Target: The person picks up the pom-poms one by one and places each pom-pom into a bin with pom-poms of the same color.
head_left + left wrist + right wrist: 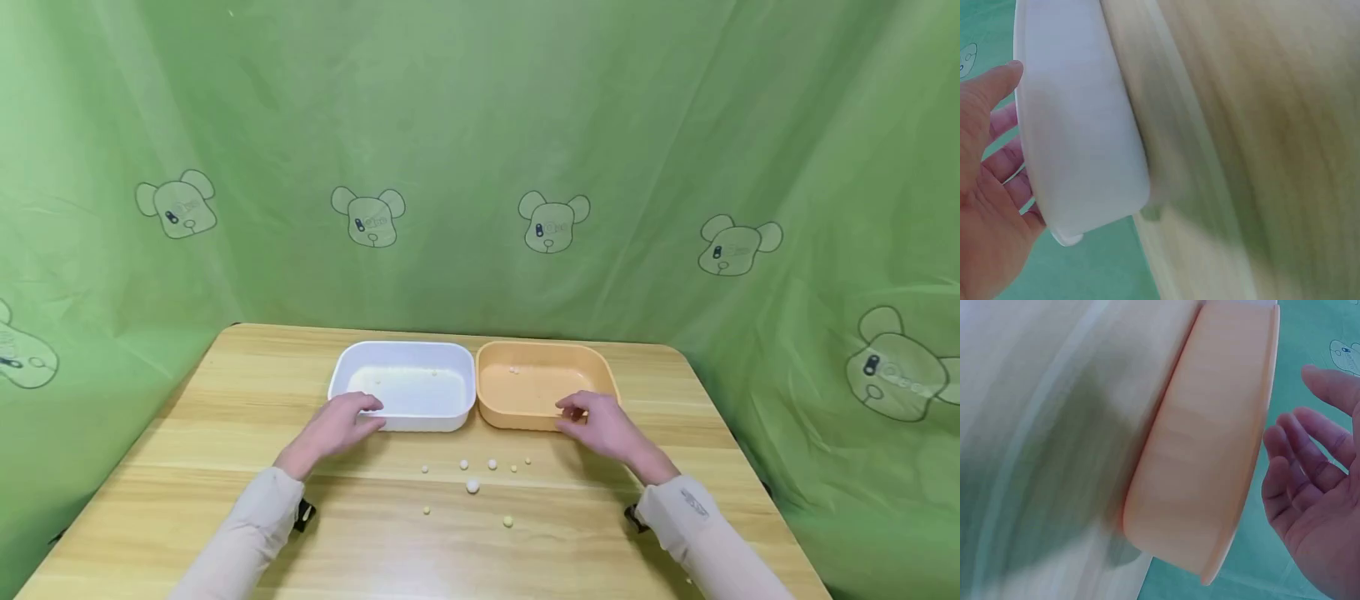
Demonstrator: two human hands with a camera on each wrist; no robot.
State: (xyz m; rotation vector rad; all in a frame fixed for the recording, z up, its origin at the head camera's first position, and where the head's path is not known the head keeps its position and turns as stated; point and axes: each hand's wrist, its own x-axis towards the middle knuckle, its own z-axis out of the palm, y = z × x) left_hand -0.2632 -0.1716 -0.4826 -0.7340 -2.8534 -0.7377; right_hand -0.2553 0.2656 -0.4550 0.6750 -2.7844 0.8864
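Left hand [336, 427]: fingers loosely bent, empty, at white tray [420, 423] near rim. Right hand [606, 429]: likewise, at orange tray [517, 419]. Small balls [472, 486]: scattered nearer.

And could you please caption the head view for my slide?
Hands at a white rounded tray and an orange rounded tray; small white and yellow balls dot the wood-grain table.

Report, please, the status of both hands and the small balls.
Left hand at white tray, right hand at orange tray. Small balls loose on table, a few in trays. Nothing seen blocking.
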